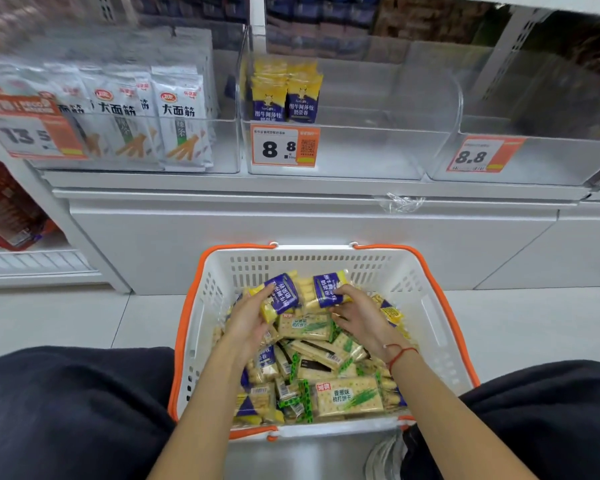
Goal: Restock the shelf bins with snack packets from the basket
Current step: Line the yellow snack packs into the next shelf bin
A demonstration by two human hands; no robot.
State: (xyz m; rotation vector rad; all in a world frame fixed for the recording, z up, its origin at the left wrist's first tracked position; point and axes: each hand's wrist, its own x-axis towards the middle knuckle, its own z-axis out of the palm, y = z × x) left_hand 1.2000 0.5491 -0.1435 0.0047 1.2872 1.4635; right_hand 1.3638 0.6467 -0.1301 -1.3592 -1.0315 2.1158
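Both bare forearms reach forward and down from the near edge, converging. The left hand [248,318] curls its fingers around a packet [280,296], thumb on top. The right hand [359,315], a red cord at its wrist, pinches a second packet [329,289] in its grip.

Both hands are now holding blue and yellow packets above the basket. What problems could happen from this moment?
1. The left hand and right hand each hold a blue and yellow snack packet loosely; one may slip back into the white plastic basket with orange rim.
2. Green cracker packets are mixed in, so a wrong one may go into the clear plastic bin holding the matching blue and yellow packets.
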